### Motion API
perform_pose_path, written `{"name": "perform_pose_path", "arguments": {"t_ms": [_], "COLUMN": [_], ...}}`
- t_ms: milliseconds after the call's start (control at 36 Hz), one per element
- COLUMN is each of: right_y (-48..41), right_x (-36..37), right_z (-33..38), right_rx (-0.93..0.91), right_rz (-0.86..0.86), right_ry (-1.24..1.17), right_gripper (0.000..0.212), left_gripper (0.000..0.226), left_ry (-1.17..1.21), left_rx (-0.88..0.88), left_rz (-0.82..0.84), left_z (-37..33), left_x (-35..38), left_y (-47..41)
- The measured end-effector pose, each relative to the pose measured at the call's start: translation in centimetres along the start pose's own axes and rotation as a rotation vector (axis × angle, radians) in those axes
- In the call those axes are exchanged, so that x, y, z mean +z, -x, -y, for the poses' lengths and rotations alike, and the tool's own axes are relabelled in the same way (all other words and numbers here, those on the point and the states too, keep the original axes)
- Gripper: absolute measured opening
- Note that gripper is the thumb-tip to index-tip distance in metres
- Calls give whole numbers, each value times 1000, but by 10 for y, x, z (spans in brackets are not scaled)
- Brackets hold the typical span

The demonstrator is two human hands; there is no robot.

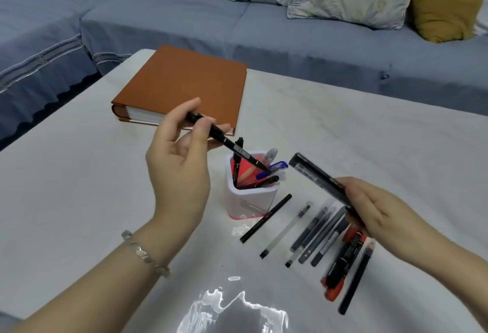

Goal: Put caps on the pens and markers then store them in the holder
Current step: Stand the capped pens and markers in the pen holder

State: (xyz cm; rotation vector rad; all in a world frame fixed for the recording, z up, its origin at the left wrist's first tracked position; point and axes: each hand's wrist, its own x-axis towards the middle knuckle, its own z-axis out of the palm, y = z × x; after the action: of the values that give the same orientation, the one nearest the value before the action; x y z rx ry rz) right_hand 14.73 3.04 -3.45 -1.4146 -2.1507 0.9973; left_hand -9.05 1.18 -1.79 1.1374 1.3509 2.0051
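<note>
A white and pink pen holder (pixel 248 200) stands in the middle of the table with several pens in it. My left hand (pixel 182 158) pinches a thin black pen (pixel 232 145), whose tip points down into the holder's mouth. To the right, my right hand (pixel 380 208) grips a thick black marker (pixel 317 177) that slants up to the left, just right of the holder. Several loose pens and markers (pixel 317 232), black, grey and red, lie in a row on the table below my right hand.
A brown hardcover album (pixel 184 82) lies on the white table (pixel 79 187) behind the holder. A blue sofa (pixel 290 29) with a patterned cushion and a mustard cushion (pixel 446 5) runs along the far side. Glare shines off the table's near edge.
</note>
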Motion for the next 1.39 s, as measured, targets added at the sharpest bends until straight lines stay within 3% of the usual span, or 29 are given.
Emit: {"name": "perform_pose_path", "arguments": {"t_ms": [167, 278, 361, 444, 528, 667, 778, 833, 917, 1000, 1056, 1083, 1139, 1222, 1306, 1389], "right_y": [-16, -30, -44, -60, -76, -94, -90, -84, -73, -63, -60, -59, -59, -62, -69, -74], "right_x": [-17, -19, -15, -8, 1, 30, 59, 63, 52, 37, 29, 27, 26, 39, 52, 56], "right_z": [27, 49, 62, 71, 78, 69, 50, 44, 37, 22, 3, -8, -32, -53, -58, -57], "right_rx": [-53, -43, -24, -55, -96, -171, -285, -326, -291, -321, -255, -185, -72, -64, -110, -156], "right_rz": [-80, 11, 124, 187, 143, 110, -71, -61, -38, -326, -423, -381, -130, 252, 384, 414], "right_ry": [182, 418, 637, 619, 606, 579, 707, 607, 175, -151, -112, -17, 254, 513, 586, 654], "right_gripper": [28, 29, 34, 33, 33, 23, 43, 59, 53, 42, 35, 34, 40, 51, 58, 55], "left_gripper": [26, 29, 32, 31, 43, 82, 77, 71, 67, 68, 68, 68, 68, 69, 69, 69], "left_ry": [-290, -543, -684, -778, -737, -528, -445, -435, -422, -427, -429, -429, -431, -415, -407, -413], "left_rx": [119, 294, 164, 104, 52, -280, -378, -381, -380, -382, -380, -379, -379, -391, -400, -401], "left_rz": [191, 327, 424, 436, 433, 548, 528, 541, 549, 549, 550, 552, 557, 547, 542, 537], "left_z": [20, 35, 46, 56, 61, 67, 73, 74, 75, 76, 76, 76, 77, 76, 75, 76], "left_x": [-3, -6, -10, -17, -20, -22, -25, -25, -27, -28, -27, -27, -27, -27, -26, -26], "left_y": [-4, -2, 1, 9, 13, 16, 14, 15, 15, 15, 16, 17, 18, 18, 18, 18]}}
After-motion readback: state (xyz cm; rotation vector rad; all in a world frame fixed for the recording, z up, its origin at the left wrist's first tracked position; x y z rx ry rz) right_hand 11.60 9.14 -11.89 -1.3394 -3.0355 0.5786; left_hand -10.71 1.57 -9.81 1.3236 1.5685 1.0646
